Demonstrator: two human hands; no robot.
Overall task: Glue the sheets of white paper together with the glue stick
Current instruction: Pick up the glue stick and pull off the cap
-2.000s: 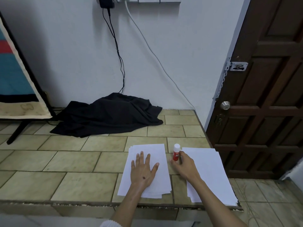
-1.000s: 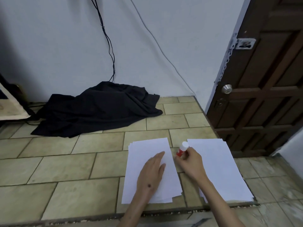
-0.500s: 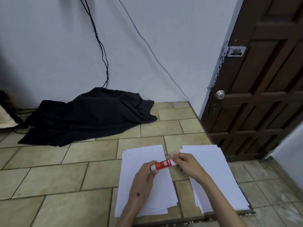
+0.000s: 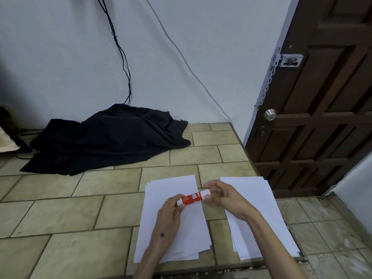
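Glue stick held level between my hands, above the inner edge of the left paper stack.

My left hand pinches its red end, my right hand grips the white cap; the right paper stack nears the tiled ledge edge, with open tile leftward.

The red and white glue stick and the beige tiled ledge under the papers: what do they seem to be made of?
The red and white glue stick looks like smooth plastic: slight sheen, printed label. The beige tiled ledge looks like glazed ceramic tile, mottled, with dark grout lines; its front edge appears chipped, perhaps cement beneath.
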